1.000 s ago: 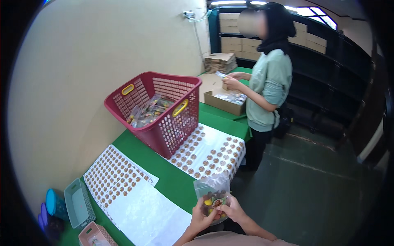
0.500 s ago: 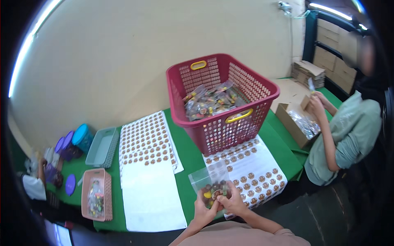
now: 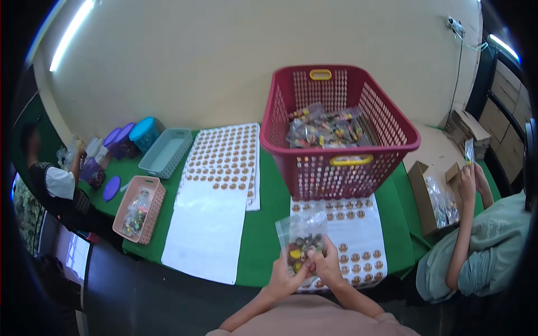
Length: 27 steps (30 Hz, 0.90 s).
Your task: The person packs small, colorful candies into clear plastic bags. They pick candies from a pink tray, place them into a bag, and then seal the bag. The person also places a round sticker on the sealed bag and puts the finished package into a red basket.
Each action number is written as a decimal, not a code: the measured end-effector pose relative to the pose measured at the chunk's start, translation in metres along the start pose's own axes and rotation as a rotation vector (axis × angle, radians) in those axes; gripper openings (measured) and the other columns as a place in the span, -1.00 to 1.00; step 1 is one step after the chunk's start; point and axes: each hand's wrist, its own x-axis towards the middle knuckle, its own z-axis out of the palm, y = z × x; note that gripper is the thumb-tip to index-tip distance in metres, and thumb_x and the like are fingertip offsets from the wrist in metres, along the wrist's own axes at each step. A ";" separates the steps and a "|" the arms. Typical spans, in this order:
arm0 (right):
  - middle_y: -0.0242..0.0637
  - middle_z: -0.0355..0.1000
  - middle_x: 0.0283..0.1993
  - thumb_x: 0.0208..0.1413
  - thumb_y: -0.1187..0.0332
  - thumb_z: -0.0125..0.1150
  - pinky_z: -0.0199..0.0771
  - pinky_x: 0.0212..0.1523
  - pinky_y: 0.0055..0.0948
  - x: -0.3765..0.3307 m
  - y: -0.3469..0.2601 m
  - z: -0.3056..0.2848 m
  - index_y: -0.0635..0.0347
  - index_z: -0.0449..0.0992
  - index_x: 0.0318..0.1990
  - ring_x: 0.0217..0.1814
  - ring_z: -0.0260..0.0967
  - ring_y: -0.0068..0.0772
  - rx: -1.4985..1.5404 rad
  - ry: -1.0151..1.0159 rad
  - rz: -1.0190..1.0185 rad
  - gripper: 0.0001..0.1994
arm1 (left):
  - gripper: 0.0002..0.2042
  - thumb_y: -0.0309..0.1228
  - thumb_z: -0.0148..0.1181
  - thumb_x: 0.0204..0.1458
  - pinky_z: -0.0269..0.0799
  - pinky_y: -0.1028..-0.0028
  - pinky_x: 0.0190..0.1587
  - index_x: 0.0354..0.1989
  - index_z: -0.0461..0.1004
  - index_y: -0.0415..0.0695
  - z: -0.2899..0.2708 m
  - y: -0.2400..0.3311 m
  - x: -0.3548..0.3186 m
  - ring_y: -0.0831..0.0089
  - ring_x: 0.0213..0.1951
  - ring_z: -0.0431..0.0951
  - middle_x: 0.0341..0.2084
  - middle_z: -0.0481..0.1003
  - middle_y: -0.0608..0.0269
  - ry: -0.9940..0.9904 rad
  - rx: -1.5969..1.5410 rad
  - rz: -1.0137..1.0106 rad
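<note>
Cream wall (image 3: 185,67) is rising behind back edge of green worktop (image 3: 260,241). Dark floor (image 3: 145,291) is spreading below front edge. Strip light (image 3: 73,33) is glowing above left end. Dark shelving (image 3: 485,73) is standing beyond right back corner.

Fisheye head view, facing down across green table (image 3: 259,238), near hands (image 3: 329,267) between five and six o'clock, farther wall (image 3: 213,61) at twelve

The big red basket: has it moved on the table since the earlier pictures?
No: the red basket still covers the far end of the right sticker sheet on the green table; only the view turned.
</note>
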 end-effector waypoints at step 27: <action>-0.31 0.33 -0.42 -0.04 0.26 0.03 0.25 -0.49 -0.71 0.054 0.065 0.080 0.37 0.22 -0.14 -0.44 0.26 -0.66 -0.111 -0.267 0.115 -0.62 | -0.69 -0.43 0.13 -0.16 0.27 0.54 -0.21 -0.28 0.20 -0.30 -0.115 -0.052 -0.003 0.51 -0.28 0.36 -0.36 0.34 0.15 0.291 -0.092 -0.117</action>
